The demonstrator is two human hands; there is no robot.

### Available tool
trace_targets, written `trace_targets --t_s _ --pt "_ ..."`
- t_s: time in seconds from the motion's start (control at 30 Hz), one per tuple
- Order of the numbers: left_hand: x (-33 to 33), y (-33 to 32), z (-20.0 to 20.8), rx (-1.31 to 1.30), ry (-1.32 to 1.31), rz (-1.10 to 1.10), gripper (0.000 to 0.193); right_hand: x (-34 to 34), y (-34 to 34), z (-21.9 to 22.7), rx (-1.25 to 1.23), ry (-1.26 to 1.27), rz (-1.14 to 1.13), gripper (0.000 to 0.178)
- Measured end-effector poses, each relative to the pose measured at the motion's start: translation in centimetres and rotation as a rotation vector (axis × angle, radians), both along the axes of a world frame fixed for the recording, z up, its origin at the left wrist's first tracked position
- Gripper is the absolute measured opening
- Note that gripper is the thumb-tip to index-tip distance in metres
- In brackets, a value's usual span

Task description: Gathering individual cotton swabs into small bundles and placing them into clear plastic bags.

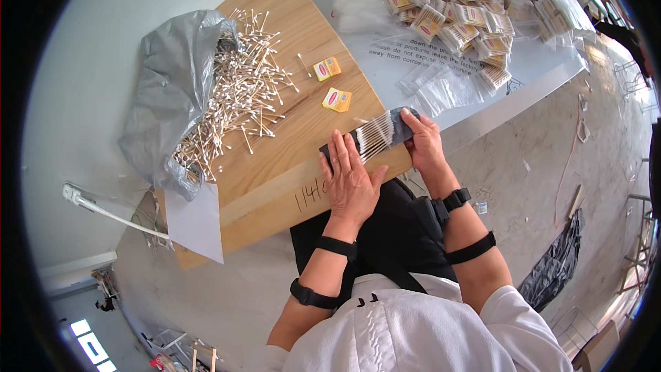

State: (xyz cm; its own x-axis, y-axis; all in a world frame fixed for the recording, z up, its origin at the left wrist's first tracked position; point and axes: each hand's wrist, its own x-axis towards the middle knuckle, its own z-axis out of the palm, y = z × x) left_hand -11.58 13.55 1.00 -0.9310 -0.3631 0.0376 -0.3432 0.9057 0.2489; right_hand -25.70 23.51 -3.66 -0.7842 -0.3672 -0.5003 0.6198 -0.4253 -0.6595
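Observation:
A row of cotton swabs [375,138] lies side by side across a dark grey strip [401,128] near the front edge of the wooden tabletop [282,179]. My left hand [350,193] rests flat over the strip's left end, fingers stretched out beside the swabs. With thumb on top and the other fingers curled at the edge, my right hand [428,146] grips the strip's right end. Just beyond the strip lie two small yellow printed cards [337,100]. Part of the strip is hidden beneath my left fingers.
Loose swabs [241,89] spill from a grey plastic bag [169,89] at the left. White paper [196,224] hangs over the table's near-left edge. Empty clear bags [444,89] and many filled swab packs [454,10] cover part of the grey-topped table at the far right.

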Motion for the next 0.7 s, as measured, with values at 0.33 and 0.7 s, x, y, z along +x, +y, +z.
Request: trace_targets --t_s 0.33,0.7 --pt "-2.0 0.4 -0.7 0.009 0.066 0.026 0.087 0.2 -0.3 0.7 0.035 0.026 0.006 0.013" --pt "-4.8 -4.7 -0.6 0.115 0.320 0.058 0.054 0.6 -0.2 0.8 0.041 0.069 0.000 0.016"
